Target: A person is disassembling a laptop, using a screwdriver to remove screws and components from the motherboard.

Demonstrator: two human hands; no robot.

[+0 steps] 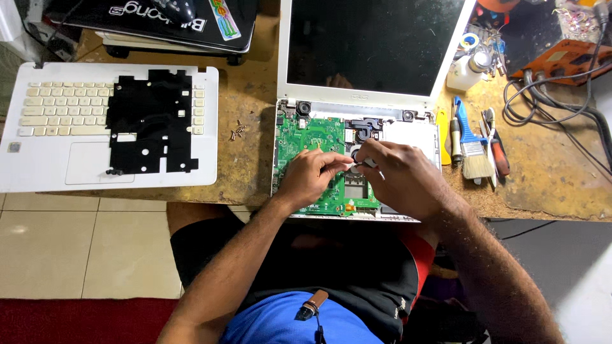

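At far left I see the white keyboard cover [108,127] already off, screws [238,131] beside it. My left hand [312,178] and right hand [398,175] pinch a small part over the exposed green motherboard [312,137], which remains seated.

Single head view, steeply downward, close over workbench [248,121], hands central.
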